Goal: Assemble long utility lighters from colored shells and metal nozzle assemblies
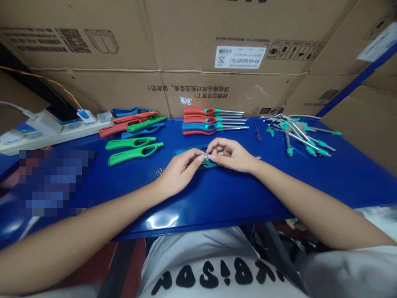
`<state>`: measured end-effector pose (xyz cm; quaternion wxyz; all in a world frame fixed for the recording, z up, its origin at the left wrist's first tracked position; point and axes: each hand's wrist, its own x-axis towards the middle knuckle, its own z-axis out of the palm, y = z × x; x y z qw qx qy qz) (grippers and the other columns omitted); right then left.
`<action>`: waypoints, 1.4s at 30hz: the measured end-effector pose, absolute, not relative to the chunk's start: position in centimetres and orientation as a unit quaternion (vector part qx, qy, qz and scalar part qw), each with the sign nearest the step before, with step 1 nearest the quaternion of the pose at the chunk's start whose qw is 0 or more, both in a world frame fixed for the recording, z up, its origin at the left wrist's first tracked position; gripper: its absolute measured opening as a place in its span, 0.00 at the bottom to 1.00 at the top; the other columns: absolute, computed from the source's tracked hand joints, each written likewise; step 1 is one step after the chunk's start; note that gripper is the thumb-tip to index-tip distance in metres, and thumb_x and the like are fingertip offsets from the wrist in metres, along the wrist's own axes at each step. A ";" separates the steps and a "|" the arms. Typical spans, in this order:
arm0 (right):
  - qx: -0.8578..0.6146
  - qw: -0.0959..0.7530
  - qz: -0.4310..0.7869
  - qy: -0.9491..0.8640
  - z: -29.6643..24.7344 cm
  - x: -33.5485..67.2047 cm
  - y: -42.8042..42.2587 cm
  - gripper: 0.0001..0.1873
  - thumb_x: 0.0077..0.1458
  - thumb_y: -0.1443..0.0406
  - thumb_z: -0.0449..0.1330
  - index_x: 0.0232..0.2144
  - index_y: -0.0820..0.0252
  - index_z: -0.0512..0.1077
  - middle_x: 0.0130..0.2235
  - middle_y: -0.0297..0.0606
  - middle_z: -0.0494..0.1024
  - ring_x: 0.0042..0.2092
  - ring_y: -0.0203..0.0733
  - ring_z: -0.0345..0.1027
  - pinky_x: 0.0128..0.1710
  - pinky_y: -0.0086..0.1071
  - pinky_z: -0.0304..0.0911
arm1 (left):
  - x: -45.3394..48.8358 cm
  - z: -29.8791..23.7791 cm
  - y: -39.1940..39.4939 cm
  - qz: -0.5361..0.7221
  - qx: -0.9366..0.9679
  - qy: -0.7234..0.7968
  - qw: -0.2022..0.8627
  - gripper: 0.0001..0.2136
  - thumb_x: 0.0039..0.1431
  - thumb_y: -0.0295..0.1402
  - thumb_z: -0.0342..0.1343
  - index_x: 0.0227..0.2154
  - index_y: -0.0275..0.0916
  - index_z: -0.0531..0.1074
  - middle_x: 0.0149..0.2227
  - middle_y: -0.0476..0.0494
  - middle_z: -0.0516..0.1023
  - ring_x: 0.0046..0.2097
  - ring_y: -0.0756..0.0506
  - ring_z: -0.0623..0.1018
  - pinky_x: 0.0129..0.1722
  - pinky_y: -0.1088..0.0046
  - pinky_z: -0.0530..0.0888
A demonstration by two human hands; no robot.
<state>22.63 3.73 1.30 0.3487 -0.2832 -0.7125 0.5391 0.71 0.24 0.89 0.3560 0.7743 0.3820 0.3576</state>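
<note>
**Two hands pinch a small pale part over a blue casing**

On a blue desk (198, 203), a blue casing (180, 152) lies partly hidden under a person's left hand (181, 169) and right hand (234, 156). A small pale part (206, 157) sits directly above the casing, between the two hands; its exact shape is too small to make out. The left fingers are clamped on its left side, thumb against forefinger, and the right fingers are clamped on its right side, so the fingertips nearly meet. Left of the casing are green handles (124, 157), with red and blue handles (111, 128) farther back. Behind the casing stretches a row of red and blue lighters (198, 126), metal tubes pointing right. Right of the casing and farther back are a screwdriver (258, 135) and a pile of metal tubes (299, 134) with teal ends.
</note>
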 end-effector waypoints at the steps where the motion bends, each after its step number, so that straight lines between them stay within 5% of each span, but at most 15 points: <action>1: -0.280 0.346 0.539 -0.715 1.3 22.7 3.7 0.18 0.54 0.55 0.70 0.38 0.60 0.70 0.27 0.28 0.70 0.27 0.30 0.61 0.28 0.25 0.59 | 0.7 0.8 0.2 0.358 0.770 0.390 0.356 0.14 0.72 0.43 0.49 0.44 0.39 0.74 0.36 0.48 0.77 0.36 0.48 0.73 0.38 0.72 0.67; 5: -0.270 0.341 0.538 -0.722 1.1 22.7 3.8 0.17 0.54 0.58 0.70 0.40 0.60 0.70 0.28 0.28 0.70 0.29 0.31 0.63 0.30 0.26 0.61 | 0.6 0.5 0.2 0.362 0.758 0.405 0.363 0.14 0.70 0.45 0.51 0.47 0.40 0.71 0.28 0.53 0.68 0.30 0.49 0.67 0.32 0.73 0.64; 21: -0.280 0.350 0.532 -0.718 0.9 22.9 3.9 0.17 0.54 0.58 0.69 0.39 0.59 0.69 0.28 0.29 0.69 0.30 0.32 0.62 0.30 0.26 0.59 | 0.8 -0.1 0.7 0.411 0.662 0.377 0.501 0.14 0.68 0.46 0.54 0.45 0.41 0.67 0.26 0.55 0.61 0.26 0.51 0.60 0.26 0.74 0.57; 25: -0.278 0.341 0.518 -0.734 1.0 22.8 3.8 0.13 0.55 0.59 0.68 0.34 0.61 0.72 0.29 0.31 0.70 0.29 0.31 0.61 0.30 0.27 0.59 | 0.9 0.0 0.9 0.419 0.648 0.368 0.519 0.12 0.65 0.43 0.57 0.44 0.41 0.66 0.27 0.55 0.63 0.26 0.51 0.61 0.26 0.74 0.58; 34: -0.287 0.333 0.557 -0.704 1.0 23.0 3.8 0.13 0.57 0.64 0.64 0.44 0.62 0.72 0.29 0.28 0.71 0.22 0.26 0.57 0.19 0.23 0.55 | 0.8 0.3 0.6 0.408 0.666 0.376 0.499 0.12 0.64 0.41 0.59 0.41 0.40 0.66 0.29 0.54 0.68 0.28 0.52 0.64 0.29 0.74 0.61; 42: -0.294 0.309 0.585 -0.690 0.7 23.2 4.3 0.15 0.56 0.59 0.67 0.40 0.65 0.76 0.34 0.37 0.80 0.24 0.31 0.70 0.20 0.27 0.70 | 0.8 0.2 0.9 0.412 0.659 0.381 0.501 0.18 0.63 0.49 0.60 0.43 0.38 0.70 0.32 0.50 0.72 0.28 0.52 0.66 0.28 0.74 0.62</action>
